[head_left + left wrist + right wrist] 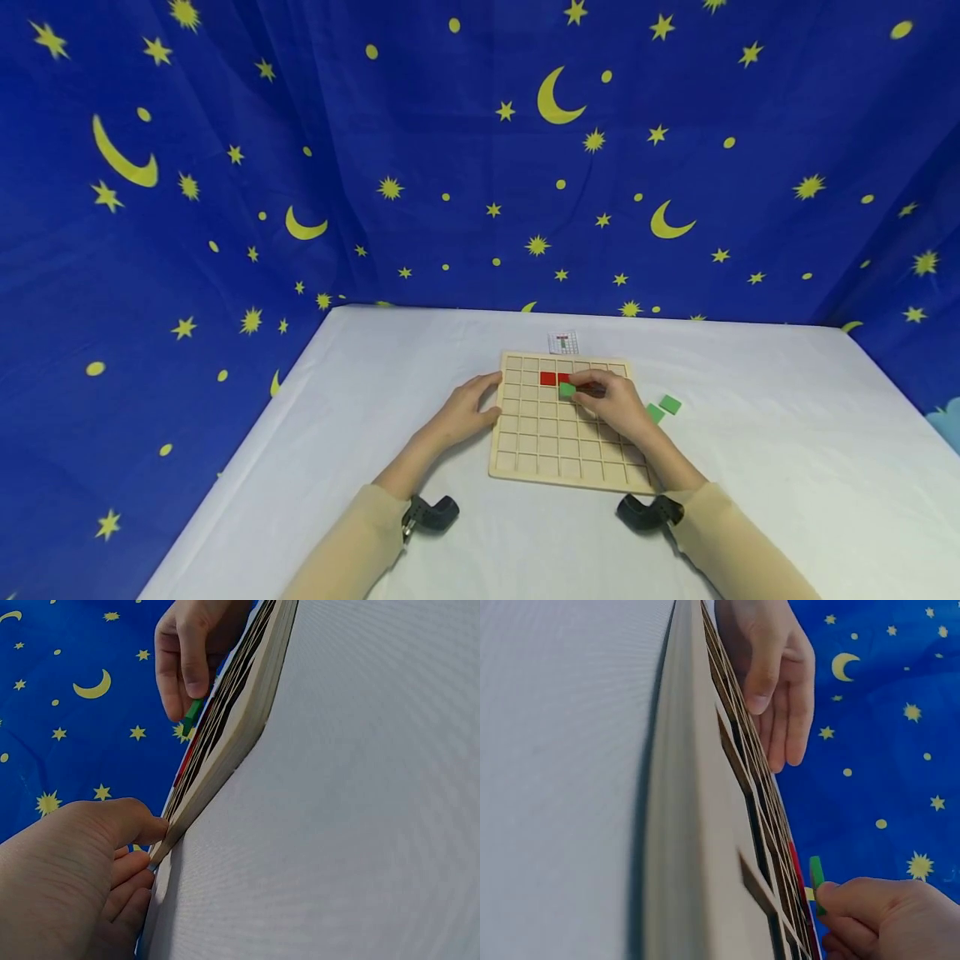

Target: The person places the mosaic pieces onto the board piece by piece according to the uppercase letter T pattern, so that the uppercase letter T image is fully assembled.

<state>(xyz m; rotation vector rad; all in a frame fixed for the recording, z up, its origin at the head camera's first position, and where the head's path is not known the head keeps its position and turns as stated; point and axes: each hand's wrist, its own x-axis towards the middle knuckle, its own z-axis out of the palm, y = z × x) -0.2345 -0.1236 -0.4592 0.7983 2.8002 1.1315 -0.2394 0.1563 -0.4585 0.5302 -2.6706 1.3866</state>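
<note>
I had my right hand (pixel 615 404) pinching a green tile (pixel 567 389) over the wooden grid board (pixel 525 450), just below the two red tiles (pixel 555 378). My left hand (pixel 468 408) lay relaxed, thumb and fingers touching the board's left edge. Two spare green tiles (pixel 664 407) sat just beyond my right hand.

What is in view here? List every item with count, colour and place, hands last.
wooden grid board: 1, pale wood, middle of the table
red tiles: 2 visible, red, side by side in the board's second row from the far edge
green tile: 1, green, pinched over the board just below the red tiles
loose green tiles: 2, green, on the table right of the board
pattern card: 1, white, behind the board
table: 1, white cloth
backdrop: 1, blue with yellow stars and moons
left hand: rests on the board's left edge
right hand: pinches the green tile
</note>
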